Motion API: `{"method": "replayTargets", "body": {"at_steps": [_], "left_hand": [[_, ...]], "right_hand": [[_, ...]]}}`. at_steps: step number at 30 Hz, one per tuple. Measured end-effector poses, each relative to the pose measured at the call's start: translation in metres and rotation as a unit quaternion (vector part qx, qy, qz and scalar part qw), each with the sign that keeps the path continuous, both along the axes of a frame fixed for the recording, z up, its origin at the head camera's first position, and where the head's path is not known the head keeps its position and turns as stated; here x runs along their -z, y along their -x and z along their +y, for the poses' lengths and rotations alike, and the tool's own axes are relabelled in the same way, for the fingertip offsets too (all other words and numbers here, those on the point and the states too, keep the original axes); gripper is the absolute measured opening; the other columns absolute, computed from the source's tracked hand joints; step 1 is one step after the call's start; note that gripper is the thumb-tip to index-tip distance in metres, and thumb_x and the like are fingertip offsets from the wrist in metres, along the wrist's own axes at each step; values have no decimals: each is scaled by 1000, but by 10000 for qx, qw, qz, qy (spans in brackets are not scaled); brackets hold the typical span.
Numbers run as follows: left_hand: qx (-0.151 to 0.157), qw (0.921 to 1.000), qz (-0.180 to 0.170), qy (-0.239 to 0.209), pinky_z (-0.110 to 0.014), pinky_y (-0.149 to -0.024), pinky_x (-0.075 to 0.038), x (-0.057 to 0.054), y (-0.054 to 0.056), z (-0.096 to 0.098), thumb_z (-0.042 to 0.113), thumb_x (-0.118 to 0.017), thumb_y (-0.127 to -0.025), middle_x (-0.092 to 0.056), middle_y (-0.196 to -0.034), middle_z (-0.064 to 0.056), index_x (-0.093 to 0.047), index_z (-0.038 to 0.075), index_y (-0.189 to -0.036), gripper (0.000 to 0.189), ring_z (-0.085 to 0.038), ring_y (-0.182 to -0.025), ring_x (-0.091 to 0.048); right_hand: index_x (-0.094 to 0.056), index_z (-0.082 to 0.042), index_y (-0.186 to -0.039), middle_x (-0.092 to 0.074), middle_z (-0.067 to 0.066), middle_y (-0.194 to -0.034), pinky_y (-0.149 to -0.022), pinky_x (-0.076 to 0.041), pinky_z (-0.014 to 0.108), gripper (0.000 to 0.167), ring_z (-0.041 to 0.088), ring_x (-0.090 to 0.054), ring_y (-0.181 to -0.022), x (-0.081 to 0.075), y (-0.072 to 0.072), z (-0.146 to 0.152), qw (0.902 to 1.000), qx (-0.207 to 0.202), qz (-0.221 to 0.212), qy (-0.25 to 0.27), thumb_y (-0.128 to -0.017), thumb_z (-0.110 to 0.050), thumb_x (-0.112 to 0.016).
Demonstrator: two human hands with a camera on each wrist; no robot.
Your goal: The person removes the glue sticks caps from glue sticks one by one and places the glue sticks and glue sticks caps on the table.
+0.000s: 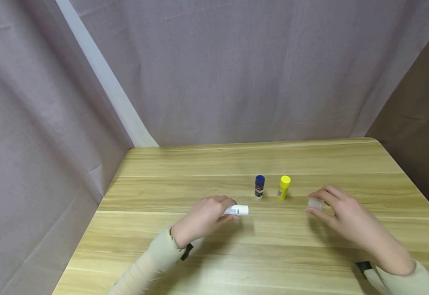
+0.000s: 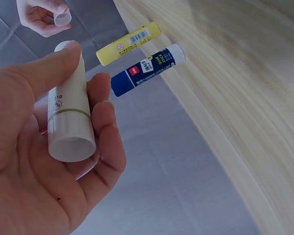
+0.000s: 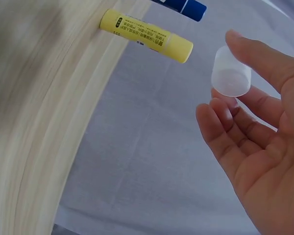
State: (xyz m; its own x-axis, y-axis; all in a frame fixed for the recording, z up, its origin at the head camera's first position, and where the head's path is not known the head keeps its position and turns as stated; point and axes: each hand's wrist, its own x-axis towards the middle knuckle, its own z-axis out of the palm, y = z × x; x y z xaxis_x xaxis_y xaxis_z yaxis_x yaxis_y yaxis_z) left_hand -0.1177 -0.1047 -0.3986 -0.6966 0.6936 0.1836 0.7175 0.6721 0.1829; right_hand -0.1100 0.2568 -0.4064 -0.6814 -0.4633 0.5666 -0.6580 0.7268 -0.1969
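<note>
L hand (image 1: 208,214) grips white plastic cylindrical tube (image 1: 242,210), R hand (image 1: 341,209) pinches translucent plastic cap (image 1: 316,203), prob. to keep 'em apart, over worktop (image 1: 273,262). Navy plastic glue stick (image 1: 259,187) & yellow plastic cylinder (image 1: 284,188) upright, nearer far edge.

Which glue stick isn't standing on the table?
The white glue stick, gripped in the left hand; the blue glue stick and yellow glue stick both stand upright on the table.
</note>
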Motion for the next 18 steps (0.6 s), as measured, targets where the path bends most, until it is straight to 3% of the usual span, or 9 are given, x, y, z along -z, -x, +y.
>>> {"method": "replayTargets", "body": {"at_steps": [8, 18], "left_hand": [[-10, 9999, 103, 125, -22, -65, -52, 6, -1, 1, 35, -73, -94, -69, -93, 4, -69, 11, -111, 30, -7, -77, -61], [6, 9998, 25, 197, -24, -65, -52, 12, 0, -1, 34, -73, -93, -68, -92, 5, -68, 12, -110, 28, -8, -77, -62]], "right_hand": [[-71, -10, -101, -63, -8, -91, -58, -49, 28, 34, 8, -55, -75, 3, -1, 4, 9999, 14, -124, 24, -72, -15, -89], [-68, -9, -103, -67, -1, -95, -65, -55, 38, 34, 17, -62, -81, 4, -1, 4, 9964, 312, -774, -153, -75, -11, -88]]}}
